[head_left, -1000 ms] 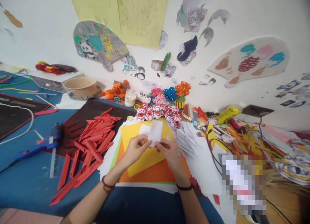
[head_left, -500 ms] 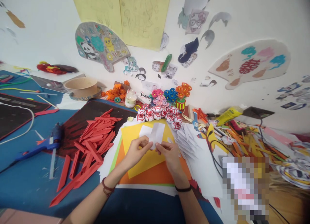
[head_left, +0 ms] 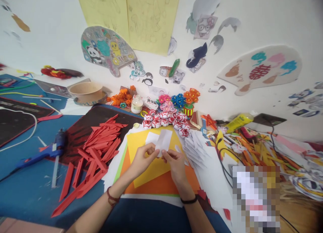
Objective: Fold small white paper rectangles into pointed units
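Note:
A small piece of white paper is pinched at its lower edge by both hands, above a stack of coloured sheets. My left hand grips its lower left corner between thumb and curled fingers. At the lower right, the thumb and fingertips of my right hand press on the same piece. Behind it lies another white paper. Beneath are a yellow sheet and an orange sheet. To the right is a pile of folded white paper strips.
Folded red paper pieces lie heaped on the left, beside a blue glue gun. Red-and-white paper flowers line the back near a small jar. A black cable and paper scraps cover the right side.
The whole view has shifted slightly downward. Both hands keep hold of the white paper in nearly the same place.

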A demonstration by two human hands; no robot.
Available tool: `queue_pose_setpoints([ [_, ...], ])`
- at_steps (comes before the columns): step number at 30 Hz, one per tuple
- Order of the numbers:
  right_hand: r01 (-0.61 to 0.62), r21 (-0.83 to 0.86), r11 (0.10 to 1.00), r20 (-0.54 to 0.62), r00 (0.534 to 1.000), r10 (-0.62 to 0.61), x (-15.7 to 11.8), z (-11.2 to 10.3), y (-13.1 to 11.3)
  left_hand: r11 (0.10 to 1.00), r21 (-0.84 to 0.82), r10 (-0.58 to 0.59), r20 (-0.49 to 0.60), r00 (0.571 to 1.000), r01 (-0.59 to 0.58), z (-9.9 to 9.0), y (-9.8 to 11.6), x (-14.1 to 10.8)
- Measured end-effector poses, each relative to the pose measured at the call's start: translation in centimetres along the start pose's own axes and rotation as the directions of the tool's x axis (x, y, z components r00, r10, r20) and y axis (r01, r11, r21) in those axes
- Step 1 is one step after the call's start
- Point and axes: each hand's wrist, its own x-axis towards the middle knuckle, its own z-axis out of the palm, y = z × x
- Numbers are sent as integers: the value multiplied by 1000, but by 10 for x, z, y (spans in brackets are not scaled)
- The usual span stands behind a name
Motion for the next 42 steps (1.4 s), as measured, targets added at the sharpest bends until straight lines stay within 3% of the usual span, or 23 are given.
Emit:
queue_pose_setpoints([
  [13, 61, 20, 998, -64, 996, -60, -2, 2, 4, 1000, -15, 20, 11, 1000, -20, 2, 1, 1],
  [19, 78, -9, 997, -32, 996, -79, 0, 0, 2, 999, -3, 36, 5, 999, -36, 1, -2, 3],
  [24, 74, -8, 997, 42, 996, -74, 3, -4, 7, 998, 70, 9, -61, 998, -4, 0, -7, 3],
  [35, 19, 43, 999, 136, 990, -25, 9, -11, 13, 998, 53, 24, 50, 998, -26, -2, -18, 9],
  [42, -1, 29, 1000, 154, 988, -3, 10, -8, 12, 984, 148, 105, -14, 994, -102, -4, -14, 7],
])
